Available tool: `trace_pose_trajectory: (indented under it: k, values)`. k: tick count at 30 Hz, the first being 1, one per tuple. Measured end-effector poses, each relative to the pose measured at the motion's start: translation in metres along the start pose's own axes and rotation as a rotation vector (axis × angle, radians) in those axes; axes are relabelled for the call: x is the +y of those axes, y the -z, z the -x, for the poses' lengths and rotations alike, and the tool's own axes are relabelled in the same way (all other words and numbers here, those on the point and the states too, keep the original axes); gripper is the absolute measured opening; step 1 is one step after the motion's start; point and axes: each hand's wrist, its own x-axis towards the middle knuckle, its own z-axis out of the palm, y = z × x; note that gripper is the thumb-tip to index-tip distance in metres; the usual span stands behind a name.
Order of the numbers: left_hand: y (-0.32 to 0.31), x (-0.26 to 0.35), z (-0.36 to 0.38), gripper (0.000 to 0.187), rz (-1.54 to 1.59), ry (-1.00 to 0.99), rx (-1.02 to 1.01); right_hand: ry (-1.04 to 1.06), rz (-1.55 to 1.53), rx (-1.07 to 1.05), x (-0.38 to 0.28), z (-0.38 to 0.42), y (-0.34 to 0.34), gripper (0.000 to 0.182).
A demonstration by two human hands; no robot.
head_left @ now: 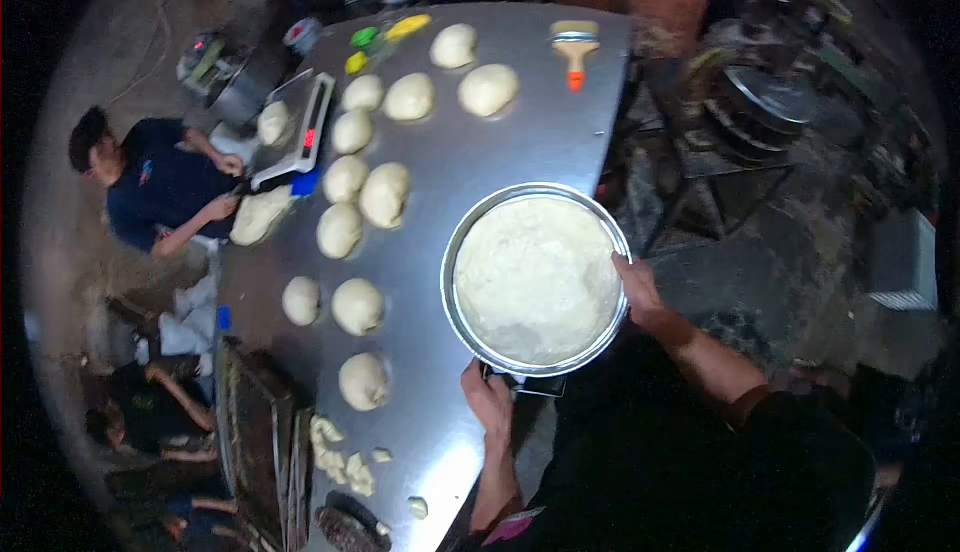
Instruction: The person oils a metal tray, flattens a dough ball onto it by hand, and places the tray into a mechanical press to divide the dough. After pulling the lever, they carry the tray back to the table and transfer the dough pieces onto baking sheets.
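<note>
Pan: where?

Over near edge of bench, full of pale dough. Contact with bench: cannot tell.

Fingers?

Right hand closed on right rim, thumb on top. Left hand gripping at lower left, fingertips hidden.

Nearby?

Dough balls spread left of pan. Brush beyond. Scale bears one ball; co-worker beside it.

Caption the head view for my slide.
Left hand and right hand hold a filled round pan near dough balls on a metal table.
</note>
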Motion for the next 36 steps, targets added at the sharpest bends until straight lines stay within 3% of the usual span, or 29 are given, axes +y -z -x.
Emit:
trace_pose_trajectory:
  k: [3,5,7,9,10,11,13,14,15,17,22,24,26,27,28,30,34,36]
  values:
    - [-0.021,0.007,0.018,0.036,0.270,-0.006,-0.177,-0.011,-0.299,0.002,-0.015,0.030,0.042,0.041]
    - [-0.044,0.009,0.017,0.033,0.315,0.066,-0.354,0.001,-0.101,0.093,-0.005,0.028,0.096,0.042]
    - [-0.067,0.039,0.008,0.029,0.336,-0.018,-0.444,0.042,-0.209,0.134,0.019,0.021,0.153,0.042]
    - [-0.090,0.076,-0.004,0.031,0.504,0.115,-1.027,0.095,-0.166,0.251,0.024,0.023,0.201,0.041]
    - [-0.116,0.078,-0.005,0.041,0.721,0.325,-1.187,0.040,-0.249,0.392,0.003,0.042,0.208,0.040]
    - [-0.138,0.091,-0.006,0.041,0.723,0.305,-1.196,0.057,-0.256,0.400,0.008,0.028,0.238,0.040]
    - [-0.175,0.131,-0.005,0.049,0.706,0.351,-1.312,0.162,0.098,0.596,0.038,-0.007,0.309,0.039]
    - [-0.194,0.152,-0.008,0.051,0.650,0.344,-1.379,0.133,0.013,0.680,0.032,-0.010,0.324,0.043]
    - [-0.211,0.167,-0.006,0.051,0.644,0.334,-1.378,0.138,0.004,0.680,0.033,-0.017,0.341,0.043]
    - [-0.248,0.197,0.001,0.052,0.630,0.384,-1.357,0.186,-0.296,0.672,0.032,-0.037,0.384,0.039]
    - [-0.319,0.256,0.016,0.052,0.708,0.450,-1.367,0.110,-0.019,0.661,-0.034,-0.046,0.447,0.039]
    - [-0.345,0.287,0.018,0.045,0.700,0.497,-1.272,0.382,-0.155,0.549,-0.065,-0.077,0.461,0.046]
    - [-0.372,0.322,0.014,0.041,0.794,0.555,-1.215,0.390,-0.061,0.679,-0.122,-0.121,0.467,0.059]
    - [-0.386,0.337,0.012,0.036,0.884,0.602,-1.157,0.353,-0.206,0.524,-0.128,-0.163,0.496,0.071]
    - [-0.408,0.345,0.012,0.033,0.955,0.610,-1.098,0.465,-0.295,0.417,-0.208,-0.111,0.448,0.068]
    - [-0.430,0.384,-0.002,0.028,1.045,0.683,-1.026,0.619,0.238,0.664,-0.291,-0.087,0.416,0.065]
    - [-0.491,0.400,-0.044,0.019,1.244,0.676,-1.008,1.339,0.994,0.728,-0.448,-0.018,0.357,0.060]
    - [-0.505,0.397,-0.070,0.016,0.999,0.528,-1.118,1.624,1.254,0.751,-0.525,0.004,0.324,0.059]
